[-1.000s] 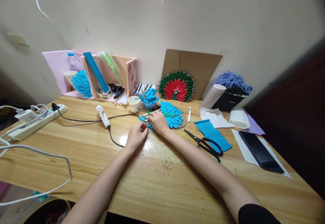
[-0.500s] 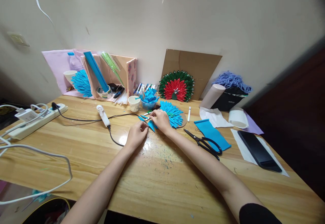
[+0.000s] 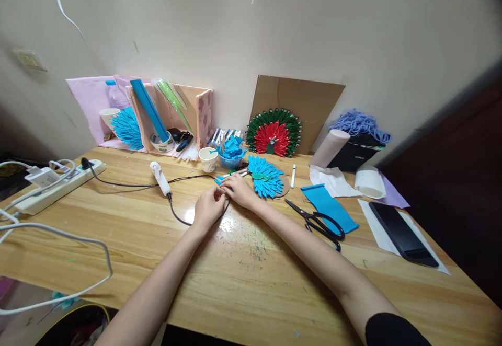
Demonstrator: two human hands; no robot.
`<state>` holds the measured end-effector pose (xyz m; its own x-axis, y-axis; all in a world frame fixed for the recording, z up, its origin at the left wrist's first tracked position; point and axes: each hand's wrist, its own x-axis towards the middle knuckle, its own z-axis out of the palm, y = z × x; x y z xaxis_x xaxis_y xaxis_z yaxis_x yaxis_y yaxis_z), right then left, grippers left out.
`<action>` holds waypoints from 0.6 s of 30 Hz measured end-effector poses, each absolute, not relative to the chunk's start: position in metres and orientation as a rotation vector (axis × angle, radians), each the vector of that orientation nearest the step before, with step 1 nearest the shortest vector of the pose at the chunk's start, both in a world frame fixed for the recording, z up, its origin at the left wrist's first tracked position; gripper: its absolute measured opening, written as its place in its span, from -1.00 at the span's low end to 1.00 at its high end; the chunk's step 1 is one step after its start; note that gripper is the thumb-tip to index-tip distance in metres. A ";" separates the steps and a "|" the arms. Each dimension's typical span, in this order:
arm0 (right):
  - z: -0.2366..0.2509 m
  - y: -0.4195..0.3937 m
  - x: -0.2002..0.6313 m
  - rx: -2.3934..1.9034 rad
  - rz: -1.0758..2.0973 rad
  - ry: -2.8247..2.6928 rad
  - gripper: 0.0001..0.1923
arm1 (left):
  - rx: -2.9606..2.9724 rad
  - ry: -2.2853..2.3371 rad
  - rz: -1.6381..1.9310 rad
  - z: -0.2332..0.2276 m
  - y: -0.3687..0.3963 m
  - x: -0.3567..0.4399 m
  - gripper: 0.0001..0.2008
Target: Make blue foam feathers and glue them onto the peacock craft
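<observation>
Just left of the frame's centre, the left hand (image 3: 209,206) and right hand (image 3: 238,190) meet fingertip to fingertip on the wooden table (image 3: 251,262), both curled nearly closed around a small blue paper piece (image 3: 220,181); the grip itself is too small to tell. Its visible tips poke out toward the upper left, long axis slanting from the hands toward the paper cup (image 3: 207,159). The blue paper fan (image 3: 266,175) lies just right of the hands, with the scissors (image 3: 319,223) farther to the lower right.

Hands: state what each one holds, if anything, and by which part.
The left hand and right hand meet fingertip to fingertip over small blue paper pieces. Whether either pinches one, and where, is too small to tell.
</observation>
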<state>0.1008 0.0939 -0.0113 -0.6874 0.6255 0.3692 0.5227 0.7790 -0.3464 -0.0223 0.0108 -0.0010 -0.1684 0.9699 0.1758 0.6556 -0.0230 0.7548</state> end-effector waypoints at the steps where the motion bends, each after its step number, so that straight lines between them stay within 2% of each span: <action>1: -0.012 0.095 0.100 -0.853 0.297 -2.496 -0.82 | 1.692 1.855 1.039 -0.001 0.011 -0.022 -0.86; 13: -0.001 0.102 0.115 -1.040 0.404 -2.268 -0.79 | 1.666 1.846 1.021 -0.002 0.012 -0.022 -0.85; 18: 0.007 0.095 0.139 -1.110 0.428 -2.210 -0.85 | 1.696 1.818 1.026 -0.003 0.011 -0.021 -0.87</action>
<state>0.1390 0.0953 0.0070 -0.4537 0.8045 0.3834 0.6031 0.5939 -0.5326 -0.0205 0.0112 -0.0030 -0.1443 0.9762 0.1621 0.6432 -0.0320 0.7650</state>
